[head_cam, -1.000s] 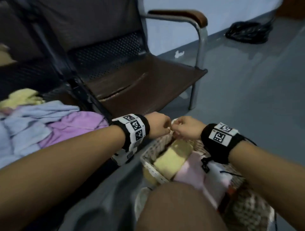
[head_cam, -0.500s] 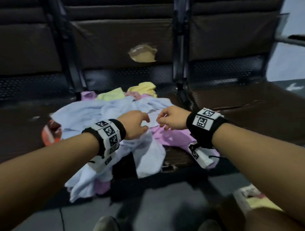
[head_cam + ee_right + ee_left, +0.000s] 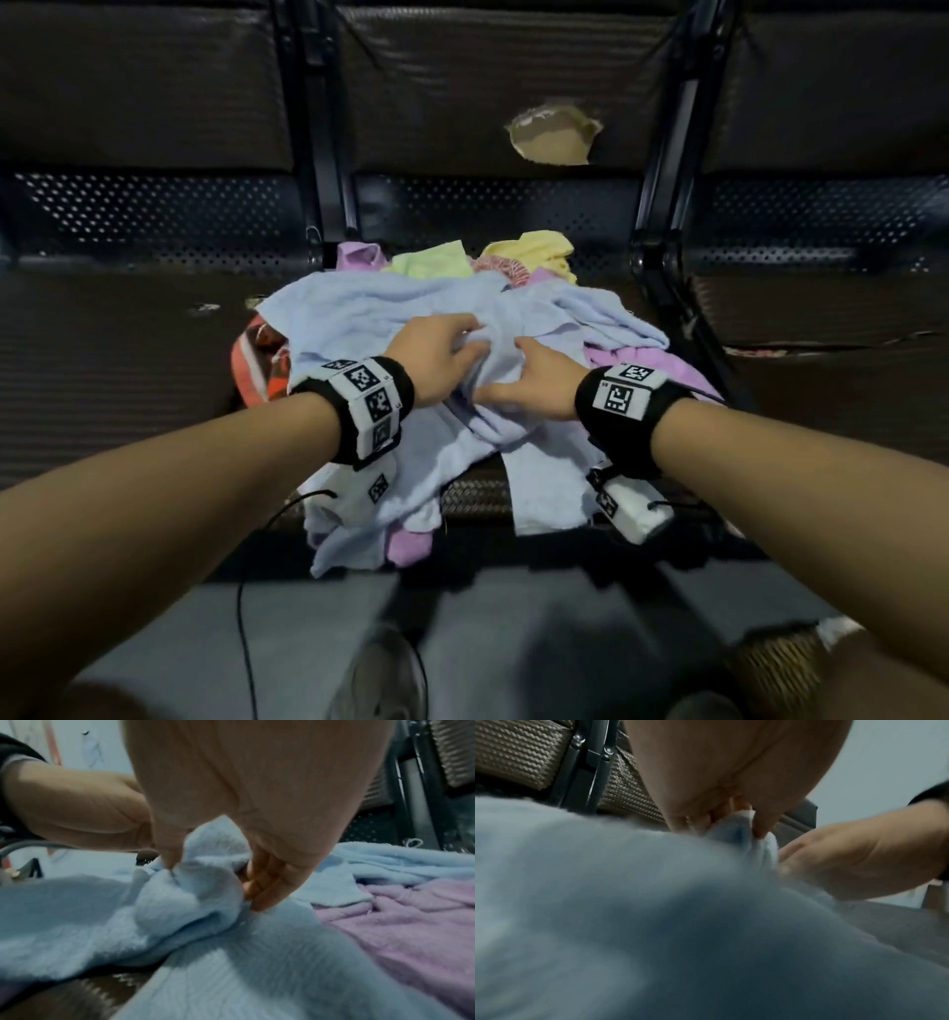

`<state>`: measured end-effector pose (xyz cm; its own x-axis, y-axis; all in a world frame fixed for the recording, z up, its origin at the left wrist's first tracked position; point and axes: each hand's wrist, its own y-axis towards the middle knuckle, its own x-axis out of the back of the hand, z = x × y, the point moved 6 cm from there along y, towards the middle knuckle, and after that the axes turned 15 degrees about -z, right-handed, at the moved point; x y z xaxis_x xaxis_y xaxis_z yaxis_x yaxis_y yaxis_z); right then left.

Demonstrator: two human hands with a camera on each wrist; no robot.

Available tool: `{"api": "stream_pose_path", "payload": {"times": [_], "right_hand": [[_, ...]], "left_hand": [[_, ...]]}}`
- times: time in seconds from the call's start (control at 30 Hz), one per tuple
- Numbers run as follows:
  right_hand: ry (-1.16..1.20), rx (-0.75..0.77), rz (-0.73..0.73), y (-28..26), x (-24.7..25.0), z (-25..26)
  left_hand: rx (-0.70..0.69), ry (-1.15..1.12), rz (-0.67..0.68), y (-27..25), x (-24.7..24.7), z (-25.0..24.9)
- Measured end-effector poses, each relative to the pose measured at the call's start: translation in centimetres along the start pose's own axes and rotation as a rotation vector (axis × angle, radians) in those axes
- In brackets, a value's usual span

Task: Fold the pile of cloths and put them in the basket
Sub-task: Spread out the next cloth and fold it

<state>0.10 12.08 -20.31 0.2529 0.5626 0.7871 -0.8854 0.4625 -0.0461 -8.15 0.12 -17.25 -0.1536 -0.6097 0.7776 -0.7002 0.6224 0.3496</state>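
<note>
A pile of cloths lies on the dark bench seat, light blue on top, purple, green, yellow and red-patterned pieces behind and beneath. Both hands are on the top light blue cloth. My left hand pinches a bunched fold of it between thumb and fingers; the left wrist view shows that pinch on the blue cloth. My right hand grips the same bunch from the right, its thumb and fingers closed round a raised fold of blue cloth. A corner of the woven basket shows at the bottom right.
A purple cloth lies to the right of the blue one. The bench backrest has a torn hole and black frame posts. An orange-red patterned item sits left of the pile. Grey floor and a cable lie below.
My view swung left from the basket to the bench. Both hands left the basket, crossed to the pile, and now grasp the top light blue cloth.
</note>
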Motion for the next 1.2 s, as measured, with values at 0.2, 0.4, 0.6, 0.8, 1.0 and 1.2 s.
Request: {"api": "stream_pose_path", "payload": {"times": [0.2,0.4,0.6,0.8,1.0,1.2], "right_hand": [[0.252,0.001,-0.221,-0.9,4.2,-0.7],[0.84,-0.143,-0.385,-1.5,9.4,-1.7],[0.814,-0.203,-0.778,-1.9,14.8,-4.7],[0.643,-0.29,-0.858,-3.5,17.1,-8.9],[0.076,0.022,-0.392,-4.1,13.8,-6.4],[-0.137,0.16,-0.359,-4.3,13.8,-5.1]], "left_hand": [[-0.005,-0.17,-0.108,1.3,0.7,-3.6],[0.023,-0.176,0.079,0.8,-1.1,-4.5],[-0.11,0.062,-0.285,1.4,0.4,-8.3],[0.011,0.017,-0.231,2.6,1.0,-9.0],[0.106,-0.513,-0.153,2.8,-0.3,-12.3],[-0.035,-0.478,0.062,2.8,-0.1,-14.5]]}}
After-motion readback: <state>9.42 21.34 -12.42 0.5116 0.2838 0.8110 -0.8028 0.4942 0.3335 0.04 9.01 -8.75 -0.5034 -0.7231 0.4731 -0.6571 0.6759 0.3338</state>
